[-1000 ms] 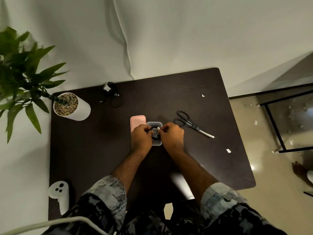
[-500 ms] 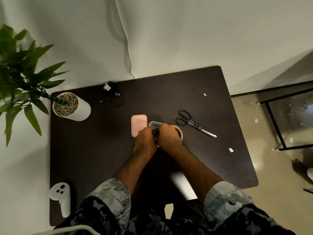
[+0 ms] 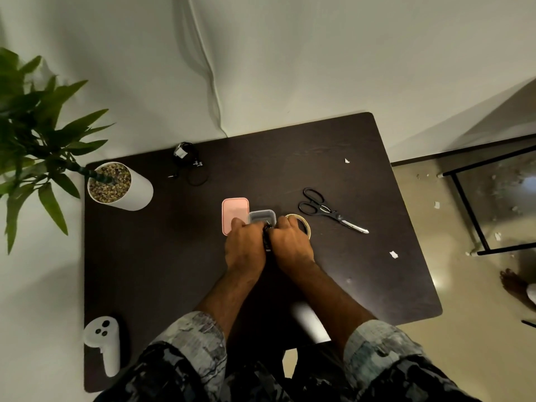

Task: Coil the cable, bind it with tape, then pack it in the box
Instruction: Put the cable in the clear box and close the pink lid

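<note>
At the far left, a leafy green plant (image 3: 32, 134) is rooted in a smooth white cylindrical pot (image 3: 124, 188) topped with pebbles, and a white moulded controller (image 3: 103, 343) lies at the near corner of the dark, matte worktop (image 3: 162, 271). Further back, a second thin black lead (image 3: 193, 166) lies loosely looped. A pink rounded-rectangular lid (image 3: 233, 210) is laid flat beside a small clear plastic box (image 3: 261, 216), whose contents cannot be made out. Just before the box, the coiled black cable (image 3: 266, 240) is gripped between the two hands, seen edge-on with its long axis running toward the box. The left hand (image 3: 245, 246) is curled round one side, the right hand (image 3: 291, 245) round the other. A translucent tape roll (image 3: 303, 223) sits partly under the right hand, and black-handled steel scissors (image 3: 330, 210) lie to its right.
</note>
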The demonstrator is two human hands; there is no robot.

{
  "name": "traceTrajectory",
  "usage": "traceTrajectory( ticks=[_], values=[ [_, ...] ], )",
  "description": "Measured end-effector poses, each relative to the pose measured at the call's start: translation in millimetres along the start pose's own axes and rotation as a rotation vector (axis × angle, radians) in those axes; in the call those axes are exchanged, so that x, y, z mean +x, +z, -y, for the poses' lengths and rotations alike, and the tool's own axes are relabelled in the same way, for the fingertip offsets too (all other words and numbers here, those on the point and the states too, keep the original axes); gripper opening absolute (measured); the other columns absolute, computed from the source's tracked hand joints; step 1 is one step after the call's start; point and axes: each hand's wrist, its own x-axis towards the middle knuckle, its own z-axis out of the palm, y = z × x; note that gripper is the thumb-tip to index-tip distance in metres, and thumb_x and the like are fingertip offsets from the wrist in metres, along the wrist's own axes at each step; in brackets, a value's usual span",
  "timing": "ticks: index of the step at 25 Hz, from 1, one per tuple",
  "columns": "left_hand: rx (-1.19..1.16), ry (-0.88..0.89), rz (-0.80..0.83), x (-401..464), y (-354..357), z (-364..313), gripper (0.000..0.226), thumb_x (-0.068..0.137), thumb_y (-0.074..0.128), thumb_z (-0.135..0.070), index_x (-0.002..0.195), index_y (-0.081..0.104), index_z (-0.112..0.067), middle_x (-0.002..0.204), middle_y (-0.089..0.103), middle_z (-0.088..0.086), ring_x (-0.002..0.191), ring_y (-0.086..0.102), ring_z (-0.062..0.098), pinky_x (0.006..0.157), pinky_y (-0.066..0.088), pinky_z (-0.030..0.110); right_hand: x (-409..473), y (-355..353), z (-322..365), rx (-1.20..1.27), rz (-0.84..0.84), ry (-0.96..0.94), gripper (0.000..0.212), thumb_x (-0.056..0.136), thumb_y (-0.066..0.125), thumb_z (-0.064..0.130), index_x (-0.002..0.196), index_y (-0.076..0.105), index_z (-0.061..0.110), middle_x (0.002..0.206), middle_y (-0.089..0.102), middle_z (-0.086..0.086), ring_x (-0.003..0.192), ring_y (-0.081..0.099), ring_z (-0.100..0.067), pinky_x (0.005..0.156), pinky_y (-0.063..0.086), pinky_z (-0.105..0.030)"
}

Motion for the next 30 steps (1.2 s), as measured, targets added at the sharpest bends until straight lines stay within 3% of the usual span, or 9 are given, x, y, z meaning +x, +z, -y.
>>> traceTrajectory(
  ticks=[4, 7, 13, 17, 19, 23, 26, 30],
  values=[
    [0.047, -0.014, 0.040, -1.7, -4.1, 5.5, 0.016, 0.099, 0.063, -0.026, 0.113, 0.068, -0.020, 0.113, 0.069, 0.010, 0.099, 0.070, 0.032, 0.083, 0.060, 0.047, -1.7, 9.3, -5.7, 0.048, -0.070, 0.095, 0.031, 0.098, 0.068, 0.022, 0.128, 0.066, 0.011, 0.131, 0.058, -0.016, 0.131, 0.048, -0.037, 0.085, 0.056, -0.047],
    [-0.051, -0.055, 0.010, -0.4, -3.4, 13.9, 0.015, 0.094, 0.065, -0.016, 0.109, 0.063, -0.017, 0.116, 0.063, 0.009, 0.097, 0.068, 0.033, 0.078, 0.061, 0.048, -1.6, 14.3, -7.4, 0.151, -0.125, 0.164, 0.028, 0.099, 0.067, 0.024, 0.126, 0.063, 0.014, 0.130, 0.061, -0.015, 0.127, 0.054, -0.036, 0.084, 0.057, -0.046],
    [-0.259, -0.244, 0.009, 4.0, -3.0, 20.0, 0.028, 0.085, 0.078, -0.019, 0.098, 0.054, -0.019, 0.102, 0.071, 0.008, 0.092, 0.070, 0.032, 0.075, 0.061, 0.045, -4.2, 23.7, -1.9, 0.082, -0.141, 0.132, 0.023, 0.103, 0.063, 0.026, 0.122, 0.067, 0.015, 0.122, 0.056, -0.014, 0.114, 0.057, -0.035, 0.068, 0.054, -0.042],
    [-0.333, -0.232, -0.024, 3.9, 0.4, 25.2, 0.021, 0.092, 0.074, -0.030, 0.096, 0.055, -0.022, 0.088, 0.069, 0.000, 0.082, 0.069, 0.026, 0.068, 0.056, 0.037, -4.2, 24.6, 3.6, 0.121, -0.073, 0.201, 0.023, 0.103, 0.061, 0.027, 0.122, 0.065, 0.014, 0.124, 0.049, -0.013, 0.114, 0.056, -0.035, 0.072, 0.056, -0.045],
    [-0.295, -0.236, -0.084, 5.0, 2.8, 32.0, 0.012, 0.097, 0.065, -0.027, 0.104, 0.059, -0.021, 0.103, 0.070, 0.007, 0.092, 0.069, 0.030, 0.069, 0.052, 0.036, -5.8, 21.7, 4.3, 0.155, -0.066, 0.207, 0.025, 0.103, 0.061, 0.027, 0.125, 0.065, 0.015, 0.125, 0.050, -0.012, 0.114, 0.057, -0.035, 0.075, 0.058, -0.047],
    [-0.006, -0.190, 0.022, 8.3, 5.1, 53.4, 0.042, 0.090, 0.071, -0.017, 0.130, 0.059, -0.023, 0.132, 0.051, 0.008, 0.120, 0.054, 0.029, 0.081, 0.054, 0.042, -12.3, 16.4, 4.6, 0.200, -0.124, 0.184, 0.029, 0.102, 0.058, 0.023, 0.130, 0.064, 0.018, 0.124, 0.053, -0.012, 0.107, 0.063, -0.034, 0.075, 0.061, -0.047],
    [0.168, -0.117, 0.102, 10.4, 7.6, 69.3, 0.043, 0.088, 0.076, -0.025, 0.127, 0.058, -0.024, 0.132, 0.049, 0.006, 0.122, 0.048, 0.029, 0.079, 0.055, 0.044, -16.5, 15.0, 5.3, 0.224, -0.160, 0.161, 0.027, 0.104, 0.056, 0.025, 0.128, 0.065, 0.017, 0.123, 0.054, -0.011, 0.104, 0.065, -0.031, 0.072, 0.062, -0.045],
    [0.289, 0.010, 0.089, 14.2, 10.1, 80.4, 0.026, 0.089, 0.075, -0.034, 0.111, 0.066, -0.024, 0.118, 0.061, 0.002, 0.109, 0.054, 0.024, 0.071, 0.054, 0.038, -19.8, 14.0, 2.0, 0.272, -0.180, 0.147, 0.028, 0.106, 0.051, 0.029, 0.126, 0.066, 0.016, 0.124, 0.054, -0.010, 0.103, 0.065, -0.030, 0.074, 0.064, -0.048]
  ],
)
